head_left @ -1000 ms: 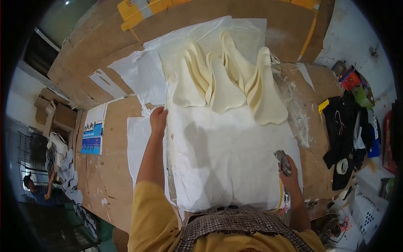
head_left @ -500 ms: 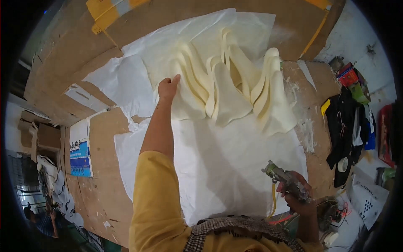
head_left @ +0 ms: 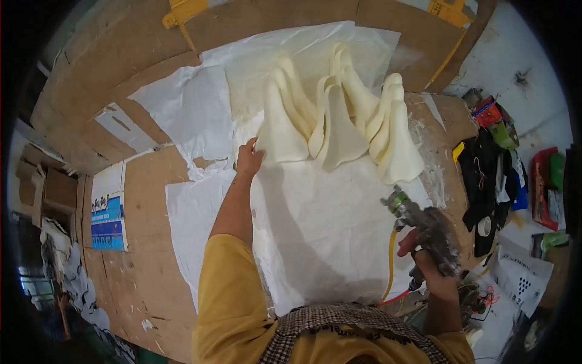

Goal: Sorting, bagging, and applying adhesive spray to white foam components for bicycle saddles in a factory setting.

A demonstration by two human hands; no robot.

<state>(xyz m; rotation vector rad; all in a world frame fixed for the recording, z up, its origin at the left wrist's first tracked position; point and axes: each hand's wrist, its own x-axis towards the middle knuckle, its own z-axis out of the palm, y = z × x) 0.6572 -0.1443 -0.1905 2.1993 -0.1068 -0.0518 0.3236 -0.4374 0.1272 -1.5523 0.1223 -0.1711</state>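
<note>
My left hand (head_left: 249,158) is closed at the lower left corner of the leftmost cream foam piece (head_left: 280,130), its fingertips partly hidden at the edge. Wide at the near end and narrow at the far end, this piece leans beside several similar curved ones, among them a middle foam piece (head_left: 344,130) and a right-hand foam piece (head_left: 400,148). My right hand (head_left: 424,255) grips a grimy spray gun (head_left: 421,221), its nozzle pointing up and left toward the foam pieces. A yellow hose (head_left: 390,270) hangs from the gun.
White sheets (head_left: 315,236) cover the middle of a cardboard-lined bench (head_left: 148,242), with cardboard walls (head_left: 260,27) behind. Black cloth (head_left: 482,182), a tape roll (head_left: 484,227) and a white bag (head_left: 518,276) lie at right. Another person's arm (head_left: 63,309) shows at far left.
My left hand has moved from the far part of the leftmost foam piece down to its near left corner. My right hand has raised the spray gun closer to the foam pieces.
</note>
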